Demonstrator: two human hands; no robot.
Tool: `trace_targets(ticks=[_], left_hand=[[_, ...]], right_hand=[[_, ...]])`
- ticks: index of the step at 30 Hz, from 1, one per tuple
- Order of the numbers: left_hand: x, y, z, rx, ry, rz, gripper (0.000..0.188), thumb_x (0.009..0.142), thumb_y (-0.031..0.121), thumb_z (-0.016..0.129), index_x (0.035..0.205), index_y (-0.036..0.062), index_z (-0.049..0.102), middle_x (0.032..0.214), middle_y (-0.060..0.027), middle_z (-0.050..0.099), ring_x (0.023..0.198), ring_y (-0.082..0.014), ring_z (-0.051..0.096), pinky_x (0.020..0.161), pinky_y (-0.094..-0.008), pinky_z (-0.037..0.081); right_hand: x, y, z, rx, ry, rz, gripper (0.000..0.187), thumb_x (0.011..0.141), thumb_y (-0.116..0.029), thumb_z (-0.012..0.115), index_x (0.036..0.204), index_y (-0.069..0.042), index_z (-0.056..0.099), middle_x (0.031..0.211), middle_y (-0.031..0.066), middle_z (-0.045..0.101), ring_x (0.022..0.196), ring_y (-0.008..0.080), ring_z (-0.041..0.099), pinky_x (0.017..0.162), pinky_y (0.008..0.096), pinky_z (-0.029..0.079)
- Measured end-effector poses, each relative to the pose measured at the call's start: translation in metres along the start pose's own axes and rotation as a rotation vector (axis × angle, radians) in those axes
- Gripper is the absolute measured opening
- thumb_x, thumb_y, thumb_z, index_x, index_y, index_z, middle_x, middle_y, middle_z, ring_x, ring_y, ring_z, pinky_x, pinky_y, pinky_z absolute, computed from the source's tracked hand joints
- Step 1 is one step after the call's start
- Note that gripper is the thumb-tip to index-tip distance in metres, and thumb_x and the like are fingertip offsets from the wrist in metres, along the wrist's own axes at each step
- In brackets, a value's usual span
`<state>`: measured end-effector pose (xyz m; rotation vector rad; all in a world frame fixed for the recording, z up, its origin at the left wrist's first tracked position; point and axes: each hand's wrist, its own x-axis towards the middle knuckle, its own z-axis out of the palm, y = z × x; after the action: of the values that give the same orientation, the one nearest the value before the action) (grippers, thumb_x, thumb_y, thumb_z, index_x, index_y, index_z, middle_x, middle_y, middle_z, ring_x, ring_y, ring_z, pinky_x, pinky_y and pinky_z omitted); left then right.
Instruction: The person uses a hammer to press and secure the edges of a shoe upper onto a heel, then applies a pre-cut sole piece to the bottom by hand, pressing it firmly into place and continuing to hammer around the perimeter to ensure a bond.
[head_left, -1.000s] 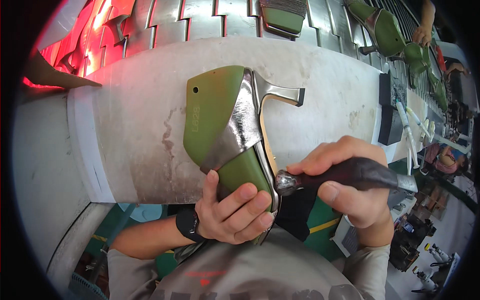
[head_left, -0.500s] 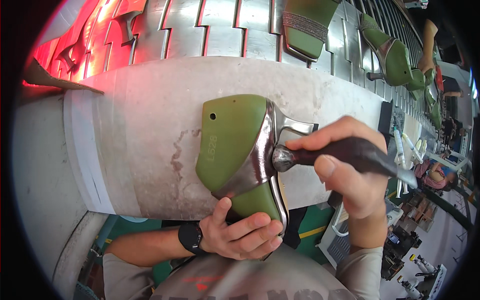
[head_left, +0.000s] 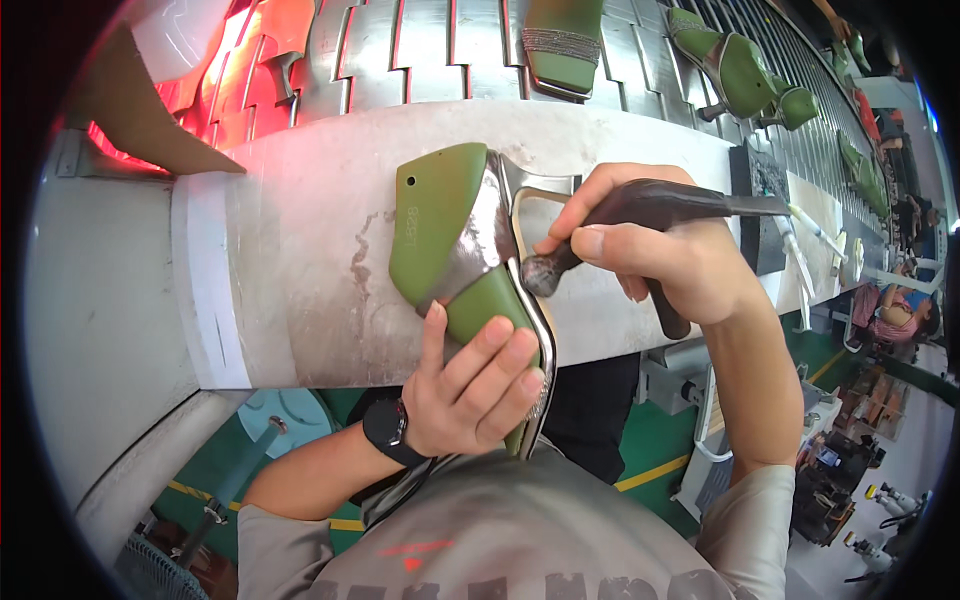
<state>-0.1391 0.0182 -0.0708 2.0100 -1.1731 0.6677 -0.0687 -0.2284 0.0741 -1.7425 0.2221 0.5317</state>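
A slatted metal conveyor [head_left: 430,50] is running along the far edge of the pale work surface [head_left: 300,230]. On the conveyor, a green shoe last with a dark ribbed strap [head_left: 562,45] is lying beyond the middle of that edge, and another lasted shoe [head_left: 740,75] is lying farther right. A brown cardboard sheet [head_left: 150,110] is overhanging the far left corner of the surface.

The heeled shoe [head_left: 488,230], silver and mounted on a green last [head_left: 432,225], is occupying the middle of the surface, its toe end projecting past the near edge towards the person and its heel pointing right. Whether it is bearing on the surface, the view is not showing.

The left hand [head_left: 468,395] is closing over the toe end, fingers spread across the last and sole edge. The right hand [head_left: 685,255] is gripping a dark hammer [head_left: 655,205] firmly around its head. The hammer's rounded face is standing at the sole edge near the waist; contact cannot be confirmed.

At the right edge of the surface, a black block [head_left: 757,210] is standing beside white tubes [head_left: 793,255]. A black watch [head_left: 386,427] is encircling the left wrist.
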Motion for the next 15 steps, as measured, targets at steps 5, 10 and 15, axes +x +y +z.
trace_targets(ticks=[5, 10, 15], left_hand=[[0.001, -0.004, 0.001, 0.01, 0.021, 0.004, 0.037, 0.106, 0.013, 0.061, 0.14, 0.0057, 0.053, 0.145, -0.0182, 0.061, 0.138, -0.0364, 0.059, 0.118, -0.0742, 0.038], [-0.002, -0.011, -0.007, 0.041, -0.014, 0.05, 0.054, 0.101, 0.025, 0.07, 0.144, 0.0027, 0.047, 0.148, -0.0242, 0.056, 0.14, -0.0426, 0.056, 0.118, -0.0754, 0.035], [-0.001, -0.013, -0.009, 0.075, -0.042, 0.123, 0.078, 0.096, 0.038, 0.081, 0.15, -0.0008, 0.04, 0.15, -0.0301, 0.051, 0.141, -0.0487, 0.053, 0.118, -0.0762, 0.033]], right_hand=[[-0.047, 0.034, 0.022, 0.209, 0.151, -0.102, 0.024, 0.091, -0.019, 0.077, 0.106, 0.0, 0.077, 0.094, 0.0062, 0.078, 0.067, 0.0079, 0.063, 0.054, 0.024, 0.05], [-0.113, 0.057, 0.05, -0.225, 0.262, -0.503, 0.031, 0.086, -0.009, 0.084, 0.112, 0.006, 0.075, 0.109, 0.0185, 0.08, 0.089, 0.0207, 0.078, 0.081, 0.0311, 0.063], [-0.141, 0.059, 0.083, 0.594, 0.716, -0.8, 0.034, 0.095, -0.016, 0.078, 0.124, -0.001, 0.066, 0.12, 0.0243, 0.074, 0.073, 0.0111, 0.069, 0.08, 0.0289, 0.061]])
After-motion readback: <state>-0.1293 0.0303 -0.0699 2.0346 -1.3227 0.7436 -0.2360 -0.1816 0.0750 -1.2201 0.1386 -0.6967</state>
